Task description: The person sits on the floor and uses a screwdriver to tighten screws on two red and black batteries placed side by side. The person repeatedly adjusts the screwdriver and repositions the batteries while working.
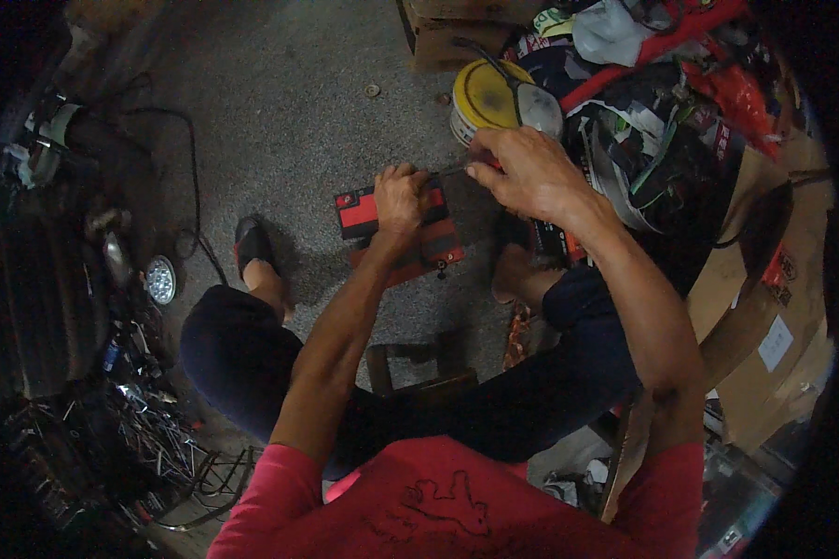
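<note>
On the floor between my feet lies a red and black block that looks like a battery, with small fittings at its corners. My left hand is closed over its far side, fingers curled at its top edge. From the right, my right hand grips a slim tool that looks like a screwdriver. Its thin shaft points left toward my left fingers, and a bit of red shows by my right fingers. Whether the tip touches the block I cannot tell, as my left hand covers that spot.
A yellow-lidded tub with a grey round-headed object on it stands beyond my right hand. Piled bags and scraps and cardboard crowd the right. Loose metal tools, a round lamp and a black cable lie left.
</note>
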### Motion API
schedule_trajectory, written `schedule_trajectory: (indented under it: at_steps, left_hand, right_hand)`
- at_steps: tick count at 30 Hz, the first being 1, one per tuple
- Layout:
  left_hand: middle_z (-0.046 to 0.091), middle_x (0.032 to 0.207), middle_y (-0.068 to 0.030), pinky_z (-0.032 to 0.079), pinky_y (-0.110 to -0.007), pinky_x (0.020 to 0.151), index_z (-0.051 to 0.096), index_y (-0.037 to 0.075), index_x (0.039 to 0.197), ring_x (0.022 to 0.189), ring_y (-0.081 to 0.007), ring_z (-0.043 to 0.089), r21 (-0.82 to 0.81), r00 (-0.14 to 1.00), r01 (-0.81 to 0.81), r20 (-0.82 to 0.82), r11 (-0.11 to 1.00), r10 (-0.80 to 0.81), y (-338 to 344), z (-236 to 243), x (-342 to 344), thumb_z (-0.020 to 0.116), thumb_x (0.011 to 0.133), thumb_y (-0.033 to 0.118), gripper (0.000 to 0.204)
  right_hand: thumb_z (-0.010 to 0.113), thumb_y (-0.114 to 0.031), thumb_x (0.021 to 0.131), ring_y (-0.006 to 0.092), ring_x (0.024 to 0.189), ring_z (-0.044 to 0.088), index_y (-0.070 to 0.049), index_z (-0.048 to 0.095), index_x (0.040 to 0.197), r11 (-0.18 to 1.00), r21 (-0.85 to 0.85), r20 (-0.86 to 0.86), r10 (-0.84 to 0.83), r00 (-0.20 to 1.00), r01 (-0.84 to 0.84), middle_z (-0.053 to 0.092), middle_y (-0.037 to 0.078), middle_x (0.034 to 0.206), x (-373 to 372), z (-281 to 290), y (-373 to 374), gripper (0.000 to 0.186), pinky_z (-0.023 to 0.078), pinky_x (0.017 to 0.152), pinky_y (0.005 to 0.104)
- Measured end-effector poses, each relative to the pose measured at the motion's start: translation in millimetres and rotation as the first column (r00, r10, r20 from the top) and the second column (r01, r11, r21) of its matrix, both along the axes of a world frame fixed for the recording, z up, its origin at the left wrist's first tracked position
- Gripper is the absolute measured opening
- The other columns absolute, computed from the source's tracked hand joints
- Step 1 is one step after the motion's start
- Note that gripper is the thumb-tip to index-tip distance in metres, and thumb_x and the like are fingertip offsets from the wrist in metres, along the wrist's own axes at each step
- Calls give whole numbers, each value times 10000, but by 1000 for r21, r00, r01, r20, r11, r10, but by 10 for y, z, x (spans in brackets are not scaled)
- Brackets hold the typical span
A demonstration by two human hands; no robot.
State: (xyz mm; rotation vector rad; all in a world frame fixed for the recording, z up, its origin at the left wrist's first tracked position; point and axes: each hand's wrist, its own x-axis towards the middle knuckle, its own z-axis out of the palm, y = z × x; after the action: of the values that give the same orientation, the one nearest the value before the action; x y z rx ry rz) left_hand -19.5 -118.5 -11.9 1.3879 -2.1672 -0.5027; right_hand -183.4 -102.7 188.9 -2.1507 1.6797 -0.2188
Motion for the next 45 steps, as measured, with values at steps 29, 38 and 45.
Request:
schedule_trajectory:
  at_steps: [29,38,45]
  left_hand:
    - [132,1508,-190,59,-558,1097,180,38,1446,1404,-342,70,88,922,71,375,994,-99,706,62,12,514,821,562,881]
    - [144,1500,-213,103,-580,1080,240,36,1428,1393,-372,112,157,902,108,401,982,-163,708,156,95,609,772,512,890]
    - [188,1486,-217,137,-595,1067,286,31,1407,1383,-379,148,132,896,124,412,983,-168,798,157,162,628,795,385,786]
  right_hand:
    - [679,-197,749,387,843,608,0,573,913,993,-114,-79,-36,996,27,633,187,804,277,-66,-169,278,471,718,462]
    - [645,-99,731,363,916,584,-8,562,891,972,-195,-64,124,990,-134,614,182,850,214,-228,-184,201,447,769,456]
    - [593,-137,755,366,847,604,-5,587,851,949,-219,-103,210,972,-228,618,181,813,305,-119,-192,163,465,730,467]
